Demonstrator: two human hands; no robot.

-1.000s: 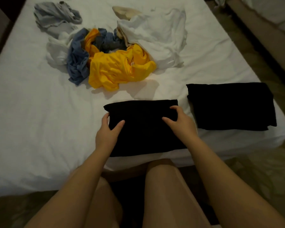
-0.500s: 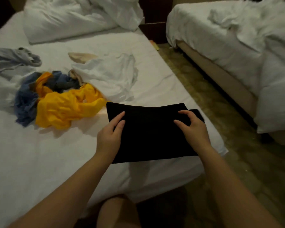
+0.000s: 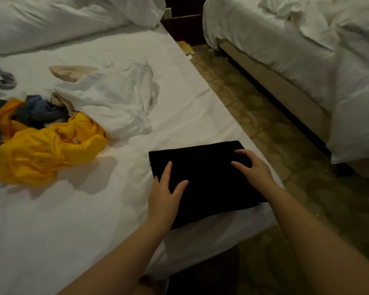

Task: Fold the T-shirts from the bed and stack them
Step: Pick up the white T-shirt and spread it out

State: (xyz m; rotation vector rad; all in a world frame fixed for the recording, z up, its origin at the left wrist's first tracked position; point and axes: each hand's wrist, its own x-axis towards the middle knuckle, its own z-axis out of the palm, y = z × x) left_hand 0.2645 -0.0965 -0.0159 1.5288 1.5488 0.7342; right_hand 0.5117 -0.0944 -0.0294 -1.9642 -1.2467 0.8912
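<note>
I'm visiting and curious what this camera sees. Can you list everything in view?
Black shirt: one, black, folded at bed corner.
Yellow shirt: one, yellow, crumpled at left.
White shirt: one, white, crumpled mid-bed.
Blue garment: one, blue, behind yellow shirt.
Grey garment: one, grey, far left edge.
Beige garment: one, beige, beyond white shirt.
Bed: one, white, under the clothes.
Second bed: one, white, at right.
Left hand: one, flat on black shirt.
Right hand: one, resting on black shirt.
</note>
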